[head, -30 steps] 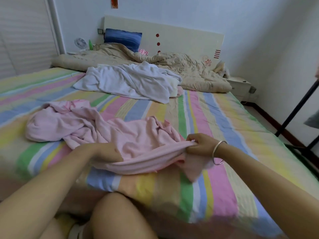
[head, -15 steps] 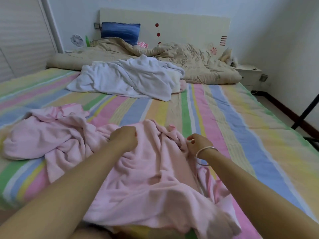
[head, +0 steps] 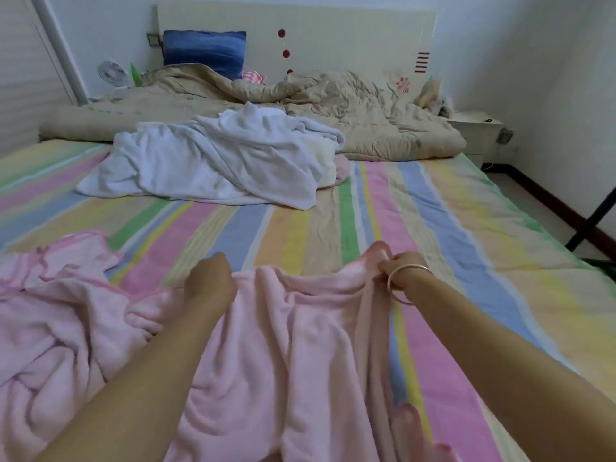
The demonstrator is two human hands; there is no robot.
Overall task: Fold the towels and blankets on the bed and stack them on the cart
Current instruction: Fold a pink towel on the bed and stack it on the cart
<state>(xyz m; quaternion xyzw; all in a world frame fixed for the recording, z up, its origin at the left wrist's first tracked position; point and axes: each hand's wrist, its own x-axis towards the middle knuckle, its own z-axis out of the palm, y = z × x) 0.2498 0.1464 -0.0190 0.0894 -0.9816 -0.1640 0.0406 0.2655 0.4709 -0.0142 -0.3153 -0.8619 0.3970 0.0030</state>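
A pink towel [head: 300,345] lies rumpled across the near part of the striped bed [head: 450,228]. My left hand [head: 210,281] grips its far edge near the middle. My right hand [head: 398,266], with a bangle on the wrist, pinches the far right corner, which sticks up a little. The towel's left part is bunched in a heap at the near left. A crumpled white towel [head: 216,161] lies farther up the bed. Behind it sprawls a beige quilt [head: 366,121]. No cart is in view.
A blue pillow [head: 203,51] leans on the cream headboard [head: 333,31]. A small fan [head: 111,73] and a green bottle [head: 135,75] stand at the far left. A white bedside cabinet [head: 476,131] is at the far right, and a black frame [head: 593,221] stands beside the bed's right edge.
Both hands have carried the pink towel's edge away from me up the bed and moved apart, spreading it. The view has tilted forward over the bed.
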